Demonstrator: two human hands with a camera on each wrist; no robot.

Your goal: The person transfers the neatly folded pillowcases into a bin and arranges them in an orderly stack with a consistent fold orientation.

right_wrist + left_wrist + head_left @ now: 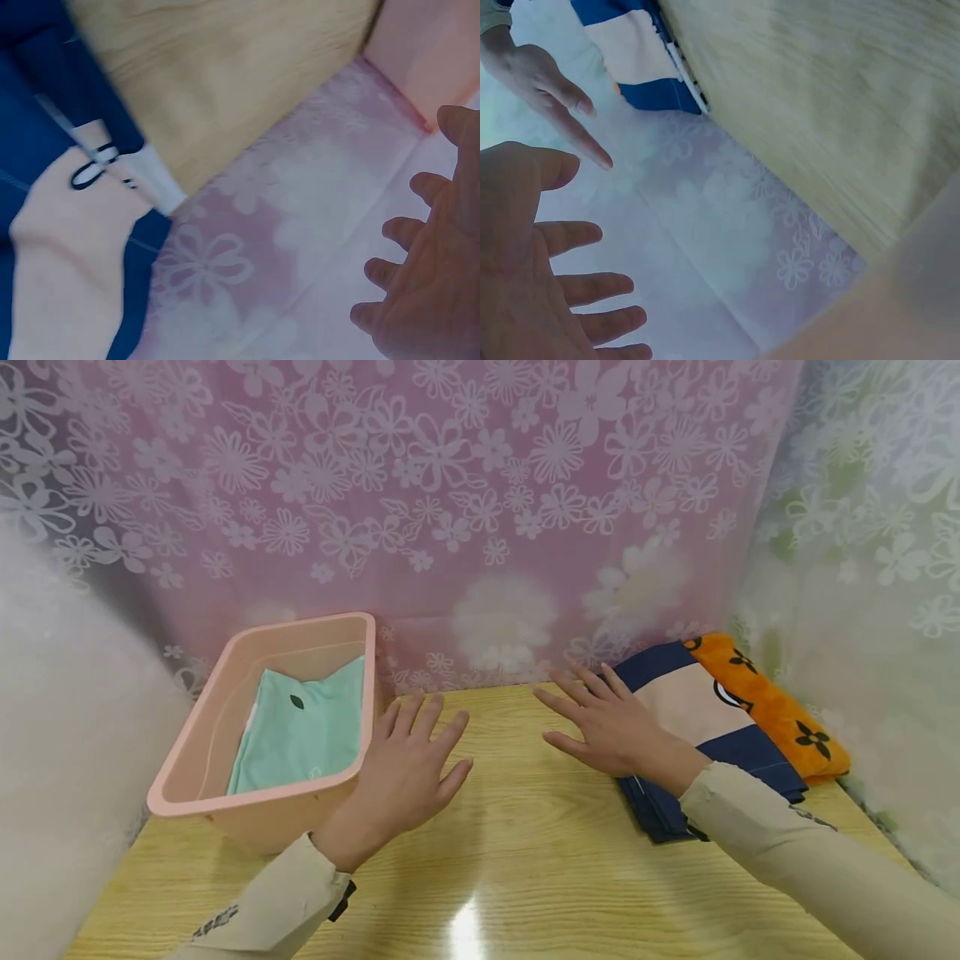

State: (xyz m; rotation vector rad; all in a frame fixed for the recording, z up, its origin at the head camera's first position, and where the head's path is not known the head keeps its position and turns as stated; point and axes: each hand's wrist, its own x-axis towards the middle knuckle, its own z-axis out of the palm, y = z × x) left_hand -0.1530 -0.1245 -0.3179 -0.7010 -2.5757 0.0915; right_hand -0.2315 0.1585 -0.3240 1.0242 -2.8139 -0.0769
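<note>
My left hand (401, 777) is held with fingers spread beside the right wall of a pink plastic basin (255, 806), overlapping its rim in the head view. Inside the basin lies a folded mint-green cloth (307, 727) with a small dark leaf print. Fingers apart, my right hand (611, 722) hovers by the left side of a folded navy and pale pink cloth (690, 702). That cloth partly covers an orange cloth (795, 727) with dark flower marks. Both palms hold nothing; the left wrist view shows the left hand (525, 262) with separated fingers.
A light wood-grain table (510, 843) carries the basin at left and the cloths at right. Behind it hangs a pink curtain with white flowers (480, 510). Pale sheeting (862, 610) closes off the right side, and more white sheeting (75, 718) the left.
</note>
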